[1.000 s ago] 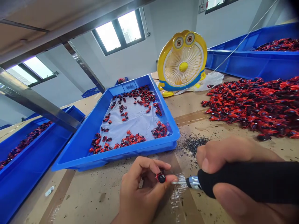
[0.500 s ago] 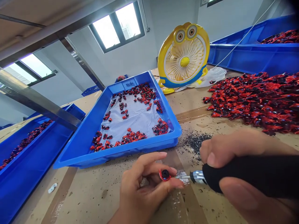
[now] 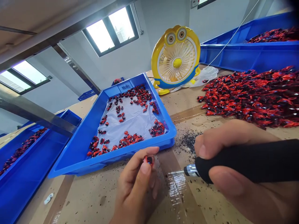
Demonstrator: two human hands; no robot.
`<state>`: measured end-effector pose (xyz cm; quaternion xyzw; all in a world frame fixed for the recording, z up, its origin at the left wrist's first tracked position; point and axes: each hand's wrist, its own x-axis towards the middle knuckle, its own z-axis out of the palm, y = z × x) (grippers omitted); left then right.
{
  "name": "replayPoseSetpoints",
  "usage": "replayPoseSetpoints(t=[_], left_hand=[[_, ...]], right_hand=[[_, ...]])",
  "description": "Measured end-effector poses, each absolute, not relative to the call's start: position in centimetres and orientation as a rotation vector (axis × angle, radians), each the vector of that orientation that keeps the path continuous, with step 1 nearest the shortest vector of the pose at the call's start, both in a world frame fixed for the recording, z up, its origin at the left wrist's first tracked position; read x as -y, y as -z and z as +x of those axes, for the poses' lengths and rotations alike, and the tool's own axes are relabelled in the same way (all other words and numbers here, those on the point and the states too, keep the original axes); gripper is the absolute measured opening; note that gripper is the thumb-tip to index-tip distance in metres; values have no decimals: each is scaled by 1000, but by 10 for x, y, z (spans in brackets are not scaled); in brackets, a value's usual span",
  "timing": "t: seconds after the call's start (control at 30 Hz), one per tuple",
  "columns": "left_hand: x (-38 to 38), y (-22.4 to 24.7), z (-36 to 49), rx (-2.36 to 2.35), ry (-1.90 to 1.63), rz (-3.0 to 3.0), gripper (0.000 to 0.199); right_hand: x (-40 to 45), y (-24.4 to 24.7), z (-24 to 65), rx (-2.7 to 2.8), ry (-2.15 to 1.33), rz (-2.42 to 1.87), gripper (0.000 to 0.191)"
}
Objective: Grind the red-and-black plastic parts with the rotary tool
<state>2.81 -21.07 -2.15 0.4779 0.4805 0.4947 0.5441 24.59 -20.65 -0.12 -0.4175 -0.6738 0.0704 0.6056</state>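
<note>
My left hand (image 3: pixel 137 183) pinches a small red and black plastic part (image 3: pixel 149 160) between thumb and fingers, just in front of the blue tray (image 3: pixel 161 141). Much of the part is hidden by the thumb. My right hand (image 3: pixel 235 155) is wrapped round a thick black-handled tool (image 3: pixel 252 161), which looks like an electric screwdriver. Its silver chuck and thin bit (image 3: pixel 177 172) point left toward my left hand, apart from the part. Similar red and black parts (image 3: pixel 132 140) lie scattered on a white sheet inside the tray.
A big heap of red and black parts (image 3: pixel 252 96) lies at the right, before a blue bin (image 3: pixel 233 57). A yellow fan (image 3: pixel 176 60) stands behind. Black shavings (image 3: pixel 187 140) dot the cardboard-covered table. Another blue bin (image 3: pixel 42 155) and a metal post (image 3: pixel 53 123) are at left.
My left hand has drawn the part up and left, off the tool's bit, and its thumb now covers part of it. The view has shifted slightly.
</note>
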Motion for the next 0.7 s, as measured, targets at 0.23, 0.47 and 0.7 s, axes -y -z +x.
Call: replayPoseSetpoints(t=[0.23,0.47,0.7], left_hand=[[202,34,20,-1101,-1292,1776,27],[193,33,14,-826,-1390,2159,29],[196,33,13,-874,-1323,2162,31]], right_hand=[[212,1,244,1526,-149,-961,29],[214,0,243,1461,-205,-965,35],[215,4,249,1605,-193,-984,21]])
